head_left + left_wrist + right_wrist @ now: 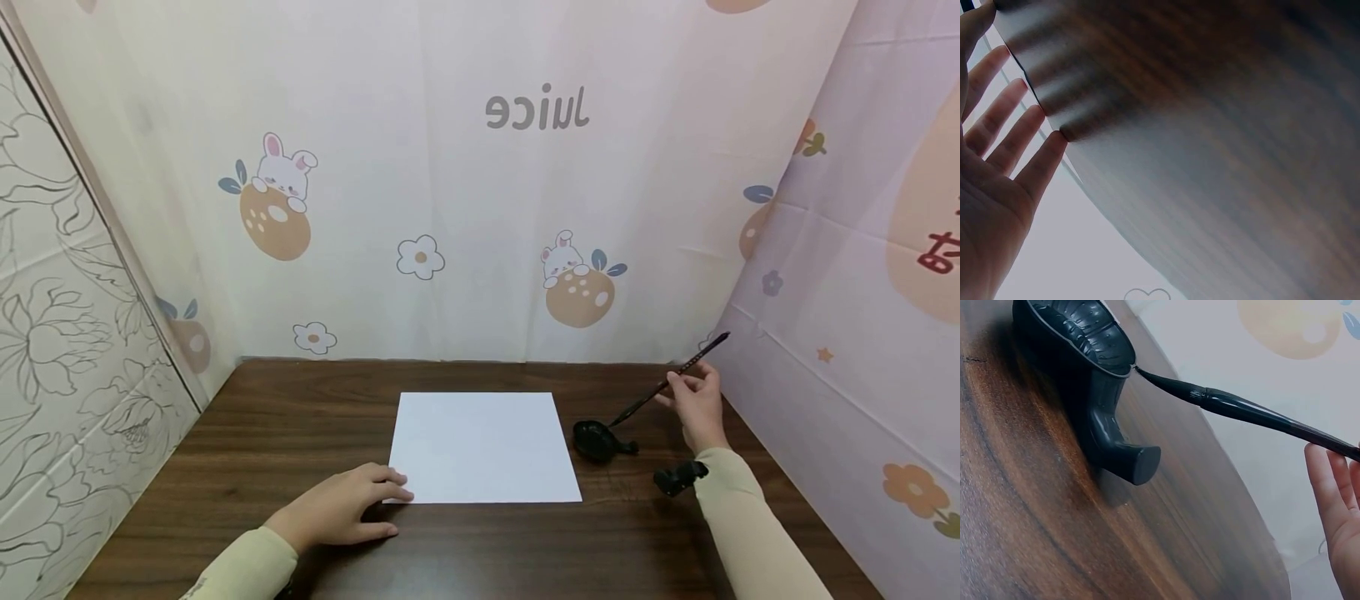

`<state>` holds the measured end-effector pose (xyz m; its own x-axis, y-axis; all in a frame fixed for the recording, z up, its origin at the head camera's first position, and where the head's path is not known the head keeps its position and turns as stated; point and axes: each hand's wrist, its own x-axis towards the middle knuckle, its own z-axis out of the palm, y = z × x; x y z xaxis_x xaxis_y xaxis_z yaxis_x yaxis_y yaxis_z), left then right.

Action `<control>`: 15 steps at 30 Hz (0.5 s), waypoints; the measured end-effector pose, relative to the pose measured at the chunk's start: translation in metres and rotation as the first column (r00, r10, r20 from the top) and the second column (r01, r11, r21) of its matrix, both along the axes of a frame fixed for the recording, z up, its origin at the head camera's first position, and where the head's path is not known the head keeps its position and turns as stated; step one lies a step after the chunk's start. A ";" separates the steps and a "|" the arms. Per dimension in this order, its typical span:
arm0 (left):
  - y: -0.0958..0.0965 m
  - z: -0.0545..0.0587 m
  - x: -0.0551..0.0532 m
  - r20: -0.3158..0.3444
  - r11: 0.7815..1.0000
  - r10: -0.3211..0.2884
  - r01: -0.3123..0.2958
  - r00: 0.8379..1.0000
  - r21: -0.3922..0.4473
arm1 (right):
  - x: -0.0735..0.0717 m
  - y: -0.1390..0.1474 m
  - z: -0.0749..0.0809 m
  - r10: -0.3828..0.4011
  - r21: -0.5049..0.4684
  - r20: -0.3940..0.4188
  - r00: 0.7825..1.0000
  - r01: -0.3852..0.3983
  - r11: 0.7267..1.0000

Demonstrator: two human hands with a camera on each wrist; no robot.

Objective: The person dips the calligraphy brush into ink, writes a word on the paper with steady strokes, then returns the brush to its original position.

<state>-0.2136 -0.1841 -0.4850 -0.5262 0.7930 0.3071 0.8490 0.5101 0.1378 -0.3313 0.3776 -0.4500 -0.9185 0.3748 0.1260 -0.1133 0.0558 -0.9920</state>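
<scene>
My right hand (pixel 699 410) pinches a black calligraphy brush (pixel 643 406) by its upper handle, with the brush slanting down to the left. In the right wrist view the pointed tip of the brush (pixel 1244 412) is at the rim of a black ink dish (pixel 1107 419), which has a ribbed hollow and a bent stem-like handle. The ink dish (pixel 596 442) sits right of a blank white sheet of paper (pixel 483 446). At the sheet's lower left corner my left hand (pixel 341 504) rests, fingertips on the paper and thumb on the wood.
The dark wooden table (pixel 480 554) meets a printed curtain (pixel 480 192) at its back edge. More printed cloth (pixel 862 375) borders the right side, and a flower-patterned panel (pixel 67 350) the left. A black device (pixel 678 477) is on the right wrist.
</scene>
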 end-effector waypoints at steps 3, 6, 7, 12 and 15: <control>0.000 0.000 0.000 0.003 1.000 0.000 0.000 1.000 0.001 | 0.000 0.001 0.003 -0.015 -0.040 -0.010 1.000 0.015 0.999; 0.000 0.001 0.000 0.006 1.000 -0.001 0.001 1.000 0.003 | -0.001 0.003 0.007 -0.015 -0.077 -0.024 1.000 0.013 0.997; 0.000 0.001 -0.001 0.006 1.000 -0.001 0.001 1.000 0.003 | -0.001 0.003 0.009 -0.014 -0.086 -0.030 0.999 0.012 0.996; 0.000 0.001 0.000 0.008 1.000 0.010 -0.010 1.000 -0.002 | 0.001 0.000 0.017 0.001 -0.059 -0.034 0.999 -0.003 0.998; 0.000 0.001 0.000 0.012 1.000 0.014 -0.014 1.000 -0.003 | 0.002 -0.001 0.021 0.006 -0.041 -0.025 1.000 -0.007 0.999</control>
<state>-0.2134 -0.1839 -0.4838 -0.5408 0.7865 0.2984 0.8402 0.5223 0.1460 -0.3291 0.3764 -0.4293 -0.9176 0.3744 0.1338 -0.1386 0.0143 -0.9902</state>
